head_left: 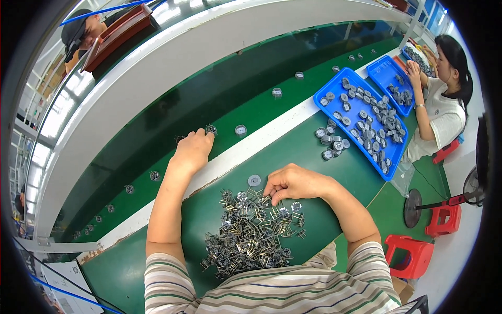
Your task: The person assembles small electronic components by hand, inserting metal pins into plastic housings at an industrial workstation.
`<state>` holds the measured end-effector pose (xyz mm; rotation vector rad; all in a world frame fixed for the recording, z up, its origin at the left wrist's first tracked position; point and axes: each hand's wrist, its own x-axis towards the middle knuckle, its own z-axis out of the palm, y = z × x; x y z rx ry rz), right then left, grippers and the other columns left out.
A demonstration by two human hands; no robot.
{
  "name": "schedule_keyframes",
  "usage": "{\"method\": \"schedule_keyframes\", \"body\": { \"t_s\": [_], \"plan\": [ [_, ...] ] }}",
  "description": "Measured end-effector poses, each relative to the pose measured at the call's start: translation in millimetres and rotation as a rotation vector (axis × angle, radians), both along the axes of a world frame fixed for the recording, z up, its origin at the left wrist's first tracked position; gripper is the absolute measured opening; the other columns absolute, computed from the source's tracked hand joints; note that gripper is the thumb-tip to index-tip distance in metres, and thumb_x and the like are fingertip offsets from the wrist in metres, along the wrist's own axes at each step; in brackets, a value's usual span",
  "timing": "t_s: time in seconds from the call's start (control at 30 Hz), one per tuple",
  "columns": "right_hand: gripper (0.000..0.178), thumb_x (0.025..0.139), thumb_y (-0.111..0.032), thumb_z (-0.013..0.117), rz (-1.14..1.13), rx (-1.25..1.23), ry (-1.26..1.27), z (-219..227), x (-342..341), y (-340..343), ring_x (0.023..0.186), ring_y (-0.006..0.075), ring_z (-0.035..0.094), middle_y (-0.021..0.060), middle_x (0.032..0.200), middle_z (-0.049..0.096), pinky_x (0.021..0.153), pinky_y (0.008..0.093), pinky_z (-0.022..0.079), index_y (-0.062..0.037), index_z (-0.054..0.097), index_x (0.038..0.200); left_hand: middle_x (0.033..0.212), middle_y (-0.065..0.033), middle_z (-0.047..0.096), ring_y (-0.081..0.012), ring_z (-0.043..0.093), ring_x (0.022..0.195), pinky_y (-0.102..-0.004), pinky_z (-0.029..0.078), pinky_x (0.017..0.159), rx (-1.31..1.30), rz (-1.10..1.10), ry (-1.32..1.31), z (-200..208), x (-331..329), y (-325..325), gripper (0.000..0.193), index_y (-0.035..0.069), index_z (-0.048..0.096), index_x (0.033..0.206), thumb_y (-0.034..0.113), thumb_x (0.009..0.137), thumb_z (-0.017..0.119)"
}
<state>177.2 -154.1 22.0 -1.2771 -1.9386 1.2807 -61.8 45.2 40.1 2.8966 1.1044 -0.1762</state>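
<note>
- Pile of small metal pin parts (250, 235) heaped on the green counter (334, 172), just in front of the striped shirt.
- Right hand (293, 183) resting at the far edge of that pile, fingers curled down and pinching among the parts; which piece is gripped cannot be told.
- One round grey disc (254, 180) lying alone just left of the right hand, beyond the pile.
- Left hand (193, 149) stretched past the pile, across the white rail (235, 154) onto the dark green belt (219, 99), fingertips closed on a small round part (211, 129).
- More round parts spaced along the belt, one (240, 130) just right of the left hand.
- Blue tray (327, 89) of grey round pieces far right of the pile, a loose cluster of the same pieces (329, 140) beside it.
- Another person (444, 104) seated beyond the tray.
</note>
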Motion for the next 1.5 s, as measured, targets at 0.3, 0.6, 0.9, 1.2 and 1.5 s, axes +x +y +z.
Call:
{"method": "schedule_keyframes", "body": {
  "t_s": [0.3, 0.6, 0.9, 1.2, 1.5],
  "plan": [
    [0.010, 0.092, -0.001, 0.081, -0.441, -0.026, 0.164, -6, 18, 4, 0.083, 0.0098, 0.072, 0.0053, 0.089, 0.077, 0.074, 0.0264, 0.058, 0.0008, 0.076, 0.100, 0.106, -0.0175, 0.065, -0.0366, 0.068, 0.104, -0.0466, 0.055, 0.089, -0.158, -0.194, -0.422, 12, 20, -9, 0.019, -0.001, 0.067, 0.102, -0.001, 0.083, 0.069],
    [0.014, 0.085, -0.003, 0.081, -0.687, 0.644, -0.218, -17, 24, 15, 0.080, 0.0277, 0.068, 0.0122, 0.090, 0.068, 0.072, 0.0385, 0.056, 0.0006, 0.071, 0.095, 0.115, -0.0127, 0.063, -0.0324, 0.066, 0.105, -0.0442, 0.056, 0.091, -0.365, -0.382, -0.657, -32, 58, -42, 0.036, 0.006, 0.064, 0.119, 0.012, 0.087, 0.080],
    [0.014, 0.086, -0.004, 0.079, -0.606, 0.375, -0.202, -2, 34, 5, 0.088, 0.0332, 0.071, 0.0153, 0.094, 0.070, 0.077, 0.0417, 0.058, 0.0002, 0.072, 0.097, 0.111, -0.0091, 0.064, -0.0251, 0.067, 0.095, -0.0388, 0.057, 0.085, -0.471, -0.189, -0.655, -36, 58, -42, 0.039, 0.005, 0.067, 0.113, 0.019, 0.083, 0.087],
    [0.018, 0.089, 0.005, 0.069, -0.530, 0.356, -0.175, 2, 52, 3, 0.100, 0.0329, 0.069, 0.0130, 0.100, 0.069, 0.087, 0.0418, 0.056, -0.0030, 0.075, 0.104, 0.099, -0.0055, 0.068, -0.0236, 0.067, 0.092, -0.0373, 0.056, 0.077, -0.433, -0.258, -0.741, -42, 65, -58, 0.032, 0.008, 0.071, 0.105, 0.019, 0.081, 0.089],
    [0.015, 0.086, -0.004, 0.081, -0.444, 0.246, -0.176, -4, 40, 4, 0.088, 0.0270, 0.068, 0.0094, 0.094, 0.067, 0.077, 0.0390, 0.056, -0.0015, 0.074, 0.099, 0.095, -0.0040, 0.062, -0.0174, 0.058, 0.079, -0.0321, 0.051, 0.071, -0.475, -0.248, -0.818, -45, 65, -58, 0.035, 0.007, 0.072, 0.103, 0.016, 0.076, 0.092]
  ]
}}
